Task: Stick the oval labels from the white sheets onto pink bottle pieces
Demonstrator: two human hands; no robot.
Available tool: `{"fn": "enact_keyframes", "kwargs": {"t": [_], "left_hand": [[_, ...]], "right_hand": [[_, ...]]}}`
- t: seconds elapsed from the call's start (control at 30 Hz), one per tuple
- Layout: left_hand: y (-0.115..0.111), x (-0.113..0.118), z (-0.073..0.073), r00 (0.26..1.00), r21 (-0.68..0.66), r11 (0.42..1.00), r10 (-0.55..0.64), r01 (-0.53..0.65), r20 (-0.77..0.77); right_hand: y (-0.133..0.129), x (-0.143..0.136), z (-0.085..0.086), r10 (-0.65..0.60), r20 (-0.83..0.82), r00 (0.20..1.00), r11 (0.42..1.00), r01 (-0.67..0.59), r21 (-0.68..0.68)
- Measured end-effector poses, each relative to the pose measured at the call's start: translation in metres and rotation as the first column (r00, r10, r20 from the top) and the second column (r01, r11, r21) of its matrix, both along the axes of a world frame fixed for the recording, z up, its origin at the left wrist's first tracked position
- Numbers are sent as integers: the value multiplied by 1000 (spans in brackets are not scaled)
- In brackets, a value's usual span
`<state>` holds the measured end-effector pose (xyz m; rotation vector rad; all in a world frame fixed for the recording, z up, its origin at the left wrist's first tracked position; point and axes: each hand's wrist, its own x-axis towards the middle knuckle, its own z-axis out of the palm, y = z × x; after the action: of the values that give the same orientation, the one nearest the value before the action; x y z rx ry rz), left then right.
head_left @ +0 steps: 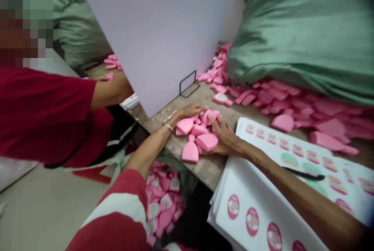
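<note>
Left hand (189,110), grip unclenched, lies along the pink pieces (200,130), heaped before the white panel (163,40): light, firm, I'd judge, best taken by flat sides; farther from the panel, right hand (227,136) cups them, clamped or not, can't tell.

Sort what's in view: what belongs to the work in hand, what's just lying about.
Work in hand:
pink pieces heaped between left hand and right hand
printed sheets beside them, probably

Apparently just there:
white panel, untouched
black wire frame, untouched
</note>
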<state>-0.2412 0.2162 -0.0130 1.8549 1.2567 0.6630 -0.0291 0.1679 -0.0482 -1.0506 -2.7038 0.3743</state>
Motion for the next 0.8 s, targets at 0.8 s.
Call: {"fn": "enact_keyframes", "kwargs": {"t": [0.8], "left_hand": [[-181, 16, 37, 867, -22, 876, 480, -482, 131]], "right_hand": [[-105, 178, 51, -490, -25, 872, 841, 480, 252]]}}
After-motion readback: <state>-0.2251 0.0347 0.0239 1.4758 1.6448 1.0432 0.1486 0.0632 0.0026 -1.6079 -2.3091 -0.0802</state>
